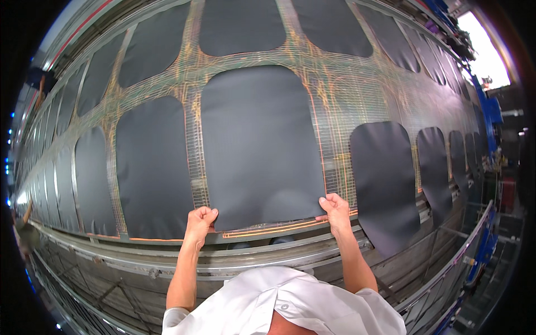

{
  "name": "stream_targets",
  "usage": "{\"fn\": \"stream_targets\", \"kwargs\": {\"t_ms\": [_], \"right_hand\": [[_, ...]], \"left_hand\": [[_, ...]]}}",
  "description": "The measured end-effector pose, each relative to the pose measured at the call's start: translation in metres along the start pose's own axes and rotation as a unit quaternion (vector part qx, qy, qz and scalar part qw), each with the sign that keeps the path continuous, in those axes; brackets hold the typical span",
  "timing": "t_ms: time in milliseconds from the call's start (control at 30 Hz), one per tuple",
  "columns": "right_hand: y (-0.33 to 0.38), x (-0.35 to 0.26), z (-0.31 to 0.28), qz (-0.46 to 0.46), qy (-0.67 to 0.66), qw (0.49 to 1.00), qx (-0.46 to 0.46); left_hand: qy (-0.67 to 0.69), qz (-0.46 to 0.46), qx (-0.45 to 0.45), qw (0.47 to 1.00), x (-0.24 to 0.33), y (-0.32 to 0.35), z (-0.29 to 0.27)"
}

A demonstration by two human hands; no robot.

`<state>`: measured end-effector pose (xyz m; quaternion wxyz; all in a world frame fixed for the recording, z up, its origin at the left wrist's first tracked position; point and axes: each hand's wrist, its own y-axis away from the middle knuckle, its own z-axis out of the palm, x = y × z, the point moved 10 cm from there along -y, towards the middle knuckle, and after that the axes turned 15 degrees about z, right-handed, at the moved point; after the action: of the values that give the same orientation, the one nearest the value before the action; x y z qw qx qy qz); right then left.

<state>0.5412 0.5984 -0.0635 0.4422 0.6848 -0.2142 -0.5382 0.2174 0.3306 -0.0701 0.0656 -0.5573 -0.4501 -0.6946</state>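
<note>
A large dark grey sheet [259, 145] with rounded far corners lies in front of me on a wide bed marked with many orange, yellow and white lines [340, 106]. My left hand [200, 223] pinches its near left corner between thumb and fingers. At the near right corner, my right hand [335, 211] grips the same sheet in a pinch. The near edge between my hands bulges slightly, and orange lines [268, 229] show on the bed's rim just below it.
Similar dark sheets lie on the left [151, 167] and in a far row [243, 25]. To the right, another sheet [385, 178] hangs over the bed's near edge. A metal rail [273, 262] runs between me and the bed. Parts of another person [27, 223] show at far left.
</note>
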Motion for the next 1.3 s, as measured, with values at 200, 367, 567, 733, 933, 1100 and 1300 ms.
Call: {"fn": "stream_targets", "kwargs": {"t_ms": [200, 367, 567, 733, 933, 1100, 1300], "right_hand": [[-0.004, 0.002, -0.013, -0.018, 0.004, 1.0, -0.001], [-0.003, 0.004, -0.017, -0.011, -0.006, 1.0, 0.0], [-0.003, 0.013, -0.023, 0.002, -0.008, 1.0, 0.006], [-0.002, 0.016, -0.023, 0.006, -0.001, 1.0, 0.019], [0.0, 0.016, -0.023, -0.002, 0.011, 1.0, 0.024], [0.004, 0.012, -0.022, 0.007, 0.037, 0.999, 0.038], [0.005, 0.016, -0.024, 0.008, 0.029, 0.999, 0.042]], "left_hand": [[-0.041, 0.009, 0.008, 0.999, 0.0, -0.001, 0.002], [-0.052, 0.01, 0.013, 0.999, 0.001, 0.003, 0.006], [-0.039, -0.001, 0.026, 0.999, -0.008, 0.007, 0.01], [-0.044, -0.008, 0.033, 0.998, -0.017, 0.007, 0.003], [-0.027, -0.015, 0.026, 0.999, -0.02, 0.008, 0.003], [-0.017, -0.032, 0.033, 0.999, -0.018, 0.012, 0.003], [-0.022, -0.039, 0.038, 0.998, -0.019, 0.012, 0.002]]}}
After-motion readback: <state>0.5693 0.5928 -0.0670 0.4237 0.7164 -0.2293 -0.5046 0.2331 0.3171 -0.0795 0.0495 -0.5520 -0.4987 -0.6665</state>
